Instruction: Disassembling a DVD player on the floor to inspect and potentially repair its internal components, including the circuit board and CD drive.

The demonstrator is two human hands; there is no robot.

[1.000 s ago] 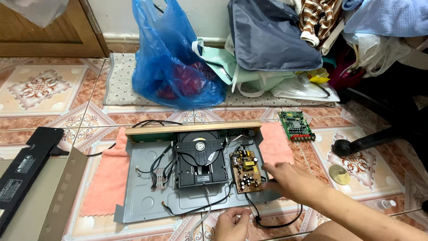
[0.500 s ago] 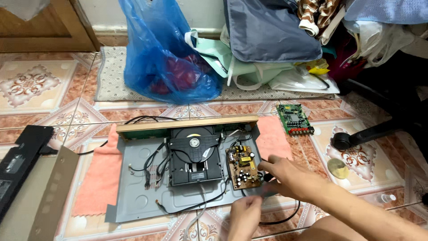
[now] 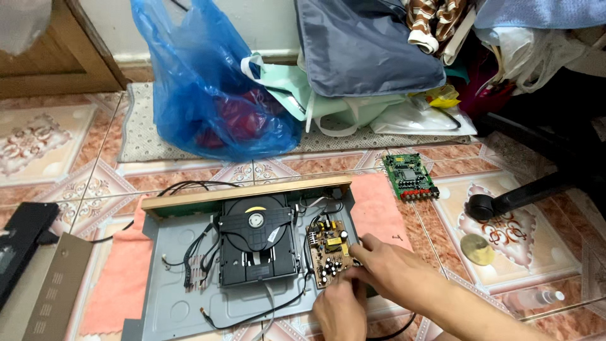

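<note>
On the tiled floor (image 3: 76, 189) we have an opened disc player chassis (image 3: 183, 303), grey metal, lying on an orange towel (image 3: 120, 284). Our right hand (image 3: 391, 271) and left hand (image 3: 341, 309) meet at the lower right corner of the brown circuit board (image 3: 328, 252), which sits inside the chassis at its right side, just beside the black disc drive (image 3: 255, 246). Right fingers touch the board's lower right edge, curled in a pinch; we cannot tell what, if anything, the grip holds. Left hand sits just below the board, fingers bent toward the same spot, its grip hidden by the knuckles. Black wires (image 3: 196, 259) run across the chassis left of the drive. A green circuit board (image 3: 410, 177) lies apart on the floor to the right, past the towel. A blue plastic bag (image 3: 208, 82) stands behind the chassis on a mat. A black cover panel (image 3: 22, 243) lies at far left. A small gold disc (image 3: 476, 249) rests on the tiles right of our hands.
</note>
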